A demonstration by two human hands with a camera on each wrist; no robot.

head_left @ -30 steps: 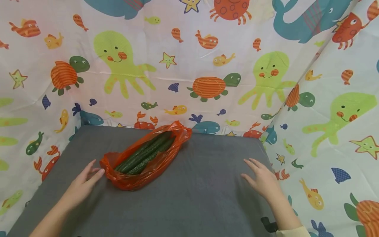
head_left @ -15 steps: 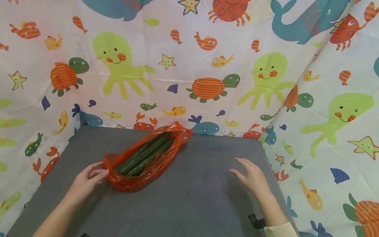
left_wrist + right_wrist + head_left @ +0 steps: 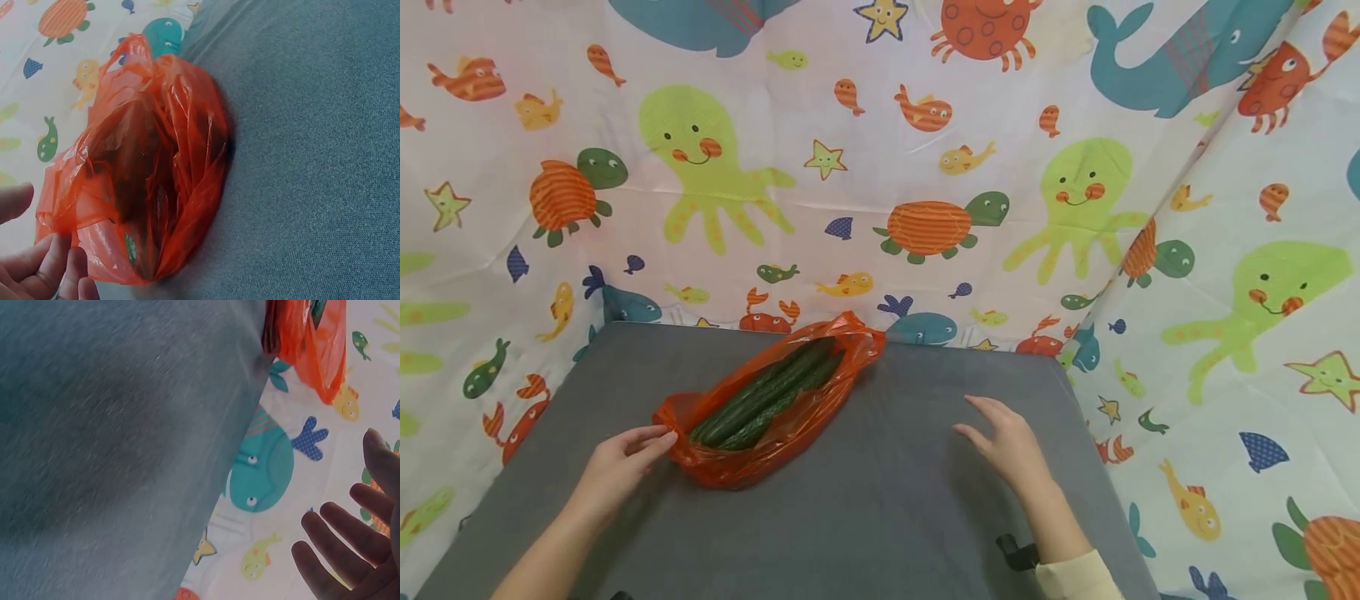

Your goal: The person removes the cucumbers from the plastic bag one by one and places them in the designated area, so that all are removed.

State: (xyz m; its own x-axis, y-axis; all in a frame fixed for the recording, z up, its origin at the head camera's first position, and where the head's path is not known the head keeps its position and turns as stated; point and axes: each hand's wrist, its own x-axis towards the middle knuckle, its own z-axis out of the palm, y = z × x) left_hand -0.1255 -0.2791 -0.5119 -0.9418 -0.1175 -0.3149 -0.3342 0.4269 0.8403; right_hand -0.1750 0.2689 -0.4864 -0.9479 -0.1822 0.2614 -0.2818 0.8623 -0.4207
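Observation:
An orange plastic bag lies slantwise on the grey table, its mouth gaping upward. Inside are long dark green cucumbers side by side. My left hand is at the bag's near left end, its thumb and fingertips pinching the edge in the head view. From the left wrist, the orange film reaches into the space by the fingertips, and its folds hide most of the cucumbers. My right hand hovers over the right part of the table, fingers spread and holding nothing.
The grey tabletop stretches around the bag to the front. Behind it and along both sides hangs a white curtain printed with sea animals. A small black piece sits by the right wrist.
My left hand has moved slightly right onto the bag's edge, and its thumb and fingers have come together there. My right hand has moved left over the table. The bag stays in place.

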